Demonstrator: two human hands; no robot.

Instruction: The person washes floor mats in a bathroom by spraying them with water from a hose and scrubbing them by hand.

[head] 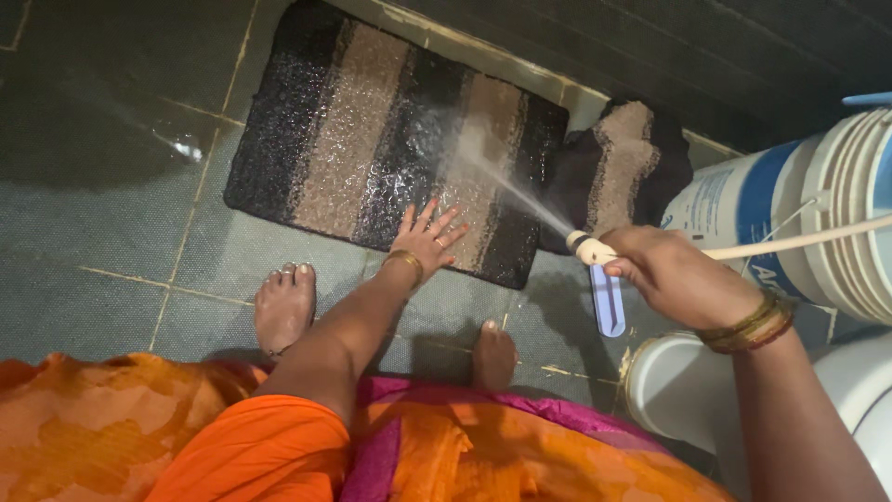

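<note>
On the wet tiled floor (111,214), striped mat (372,139) lies flat, spanning roughly 10 to 1 o'clock of the frame, bands of black, brown and beige, surface glistening with water.

Left hand (426,240): fingers spread wide, palm flat on the mat's near edge, at about 12 o'clock from the person's feet. Holds nothing. Gold bangle at the wrist.

Right hand (671,274): closed around the spray nozzle (595,251), at 3 o'clock of the left hand and apart from it. Nozzle has a pale blue lever hanging down below the grip. Cream hose (799,240) runs off from it toward 3 o'clock. Stack of bangles on the wrist.

Water jet (516,191) leaves the nozzle toward 10 o'clock and hits the mat just above the left hand's fingertips, misting at the impact point.

A 2nd smaller mat (624,158), same colours, sits crumpled at 3 o'clock of the big one, touching its corner.

White and blue bucket (790,195) lies behind the right hand at 2 o'clock. White round container (669,381) sits under the right forearm at 5 o'clock.

2 bare feet (286,307) stand on the tiles just short of the mat's near edge, either side of the left arm. Orange and pink garment fills the bottom of the frame.
</note>
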